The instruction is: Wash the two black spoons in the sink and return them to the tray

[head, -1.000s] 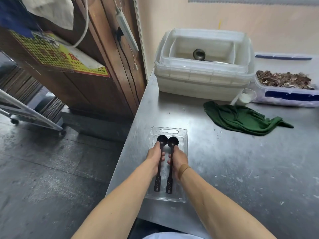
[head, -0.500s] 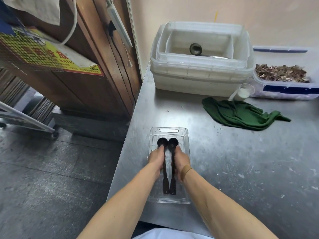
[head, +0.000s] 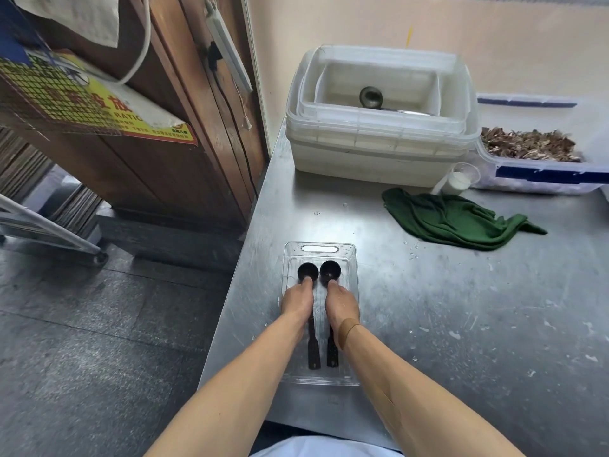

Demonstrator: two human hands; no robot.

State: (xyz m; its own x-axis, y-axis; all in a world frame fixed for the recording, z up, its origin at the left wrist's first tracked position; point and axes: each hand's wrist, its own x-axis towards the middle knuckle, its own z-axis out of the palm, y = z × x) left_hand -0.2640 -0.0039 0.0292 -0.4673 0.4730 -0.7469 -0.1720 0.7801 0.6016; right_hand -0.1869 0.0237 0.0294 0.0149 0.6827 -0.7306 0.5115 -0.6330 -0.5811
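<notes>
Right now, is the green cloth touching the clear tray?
No: the green cloth lies apart from the clear tray, with bare steel counter between them.

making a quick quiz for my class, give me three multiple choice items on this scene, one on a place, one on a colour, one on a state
1. Where do the two black spoons lie?
A. in the white tub
B. in the clear tray
C. on the cloth

2. What colour is the crumpled cloth?
A. dark green
B. red
C. yellow

3. What are the hands doing?
A. hanging idle off the table
B. wringing the cloth
C. each resting on one spoon

Answers:
1 B: the left spoon and the right spoon lie side by side inside the clear tray.
2 A: the cloth is dark green.
3 C: the left hand and the right hand each cover a spoon handle.
</notes>
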